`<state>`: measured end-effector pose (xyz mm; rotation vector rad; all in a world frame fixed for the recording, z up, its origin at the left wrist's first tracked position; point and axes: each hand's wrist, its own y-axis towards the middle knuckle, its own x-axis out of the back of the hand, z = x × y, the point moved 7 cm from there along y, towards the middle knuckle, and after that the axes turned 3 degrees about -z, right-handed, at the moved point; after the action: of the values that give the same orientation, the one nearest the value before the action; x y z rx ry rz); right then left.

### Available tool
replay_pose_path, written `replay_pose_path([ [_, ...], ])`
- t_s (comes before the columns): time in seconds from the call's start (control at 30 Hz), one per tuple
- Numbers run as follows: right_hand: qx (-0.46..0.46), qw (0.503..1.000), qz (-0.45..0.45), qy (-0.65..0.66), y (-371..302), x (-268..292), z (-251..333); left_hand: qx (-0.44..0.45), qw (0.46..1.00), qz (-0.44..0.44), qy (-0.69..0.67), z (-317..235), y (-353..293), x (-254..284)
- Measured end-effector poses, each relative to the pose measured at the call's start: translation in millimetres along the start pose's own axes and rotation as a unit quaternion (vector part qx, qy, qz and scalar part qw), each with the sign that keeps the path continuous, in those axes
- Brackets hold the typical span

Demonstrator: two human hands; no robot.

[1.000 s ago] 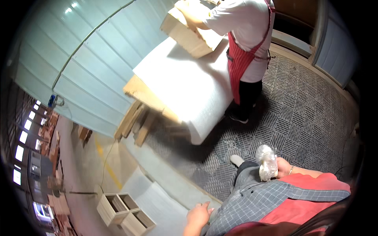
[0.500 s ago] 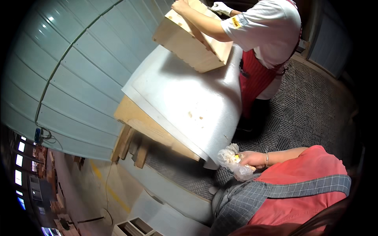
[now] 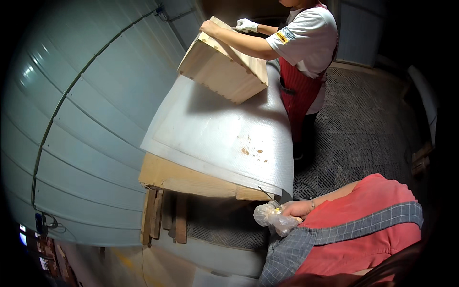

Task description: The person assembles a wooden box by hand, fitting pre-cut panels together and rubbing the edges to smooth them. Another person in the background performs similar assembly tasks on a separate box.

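Crumpled plastic bag point(image 3: 273, 217) clutched in the closed right hand point(image 3: 297, 208), forearm bent across the lap.

1. The foam sheet point(image 3: 224, 138) on the table point(image 3: 191, 179) is white, with small brown specks.
2. The table is pale brown wood.
3. The wooden box point(image 3: 224, 71) above the sheet is light tan.
4. The co-worker's apron point(image 3: 299, 91) behind the table is red, the glove point(image 3: 247, 25) white.
5. The bag point(image 3: 272, 217) below the table's edge is clear, with yellow inside.
6. The floor point(image 3: 363, 129) is grey, with a herringbone pattern.
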<state>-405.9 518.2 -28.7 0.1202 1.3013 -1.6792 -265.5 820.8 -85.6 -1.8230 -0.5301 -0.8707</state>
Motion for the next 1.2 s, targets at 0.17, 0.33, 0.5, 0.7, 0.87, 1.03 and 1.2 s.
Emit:
replay_pose_path([
  [0.17,0.017,0.999,-0.018,-0.037,31,-16,21,-0.013,1.000,0.005,-0.004,2,49,36],
  [0.33,0.001,1.000,-0.016,-0.027,83,-46,62,-0.003,1.000,0.016,-0.001,3,84,58],
  [0.5,0.018,0.996,0.078,-0.048,133,-77,95,0.014,0.999,0.036,-0.007,3,112,80],
  [0.7,0.026,0.992,0.108,-0.060,151,-104,124,0.028,0.998,0.057,-0.011,18,132,95],
  [0.87,0.020,0.986,0.056,-0.155,186,-117,113,0.050,0.996,0.069,-0.037,68,130,94],
  [1.03,-0.008,0.996,0.074,-0.048,215,-182,102,0.164,0.975,0.108,-0.103,182,71,52],
  [1.2,-0.058,0.992,0.110,0.002,293,-275,59,0.236,0.946,0.190,-0.113,301,13,21],
])
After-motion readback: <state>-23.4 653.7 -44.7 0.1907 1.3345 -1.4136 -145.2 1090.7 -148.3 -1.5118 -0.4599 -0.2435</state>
